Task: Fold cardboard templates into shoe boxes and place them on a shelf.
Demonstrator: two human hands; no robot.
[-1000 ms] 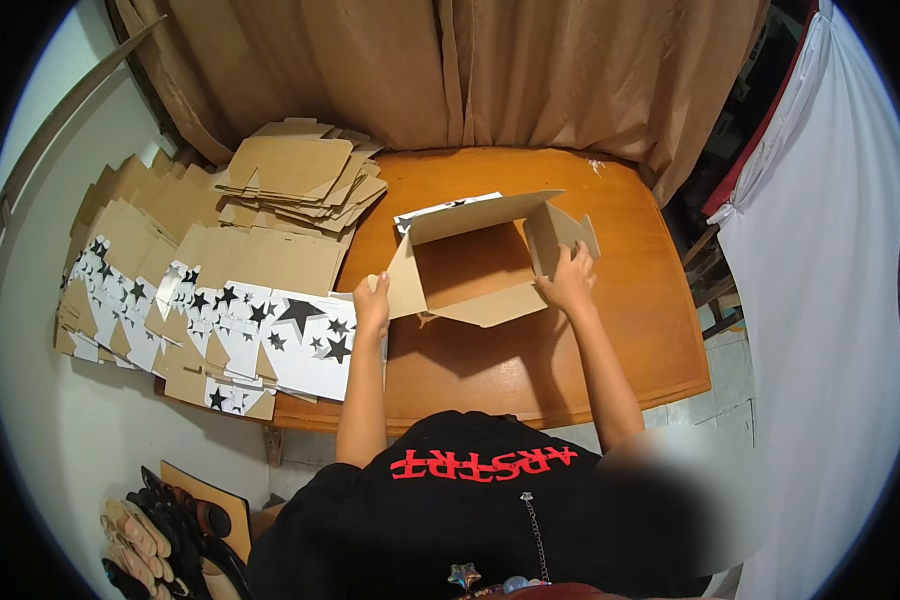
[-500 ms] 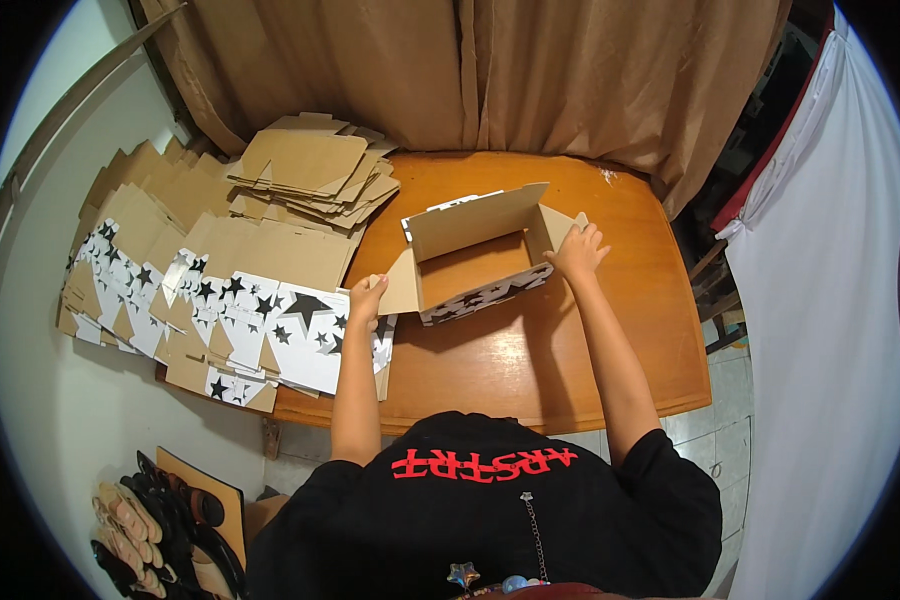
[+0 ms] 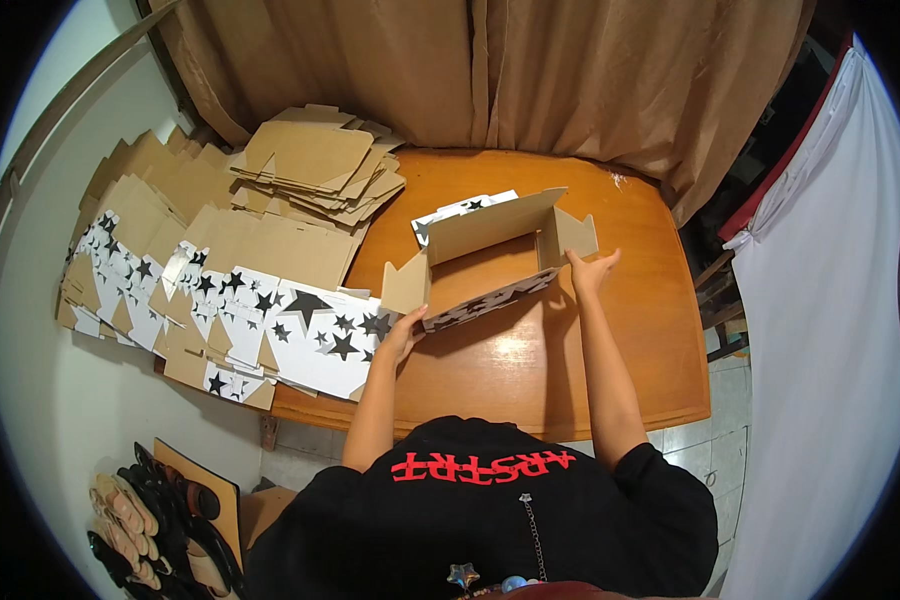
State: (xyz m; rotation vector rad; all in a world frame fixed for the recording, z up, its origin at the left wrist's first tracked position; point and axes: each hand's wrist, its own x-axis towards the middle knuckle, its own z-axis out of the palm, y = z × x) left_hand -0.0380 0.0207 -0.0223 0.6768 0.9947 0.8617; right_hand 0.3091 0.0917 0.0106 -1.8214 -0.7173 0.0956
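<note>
Head view: a half-folded box (image 3: pixel 490 262), brown inside with black stars on its white outside, sits near the middle of the wooden table (image 3: pixel 630 370), tilted with its open side toward the person. The left hand (image 3: pixel 402 335) is at the box's left end, fingers spread open against the flap there. The right hand (image 3: pixel 590 272) presses flat and open against the right end flap, gripping nothing. So the box lies between the two hands, touching both. Flat starred blanks (image 3: pixel 270 320) overhang the table's left edge, and a stack of plain brown blanks (image 3: pixel 320 165) sits at the far left corner.
</note>
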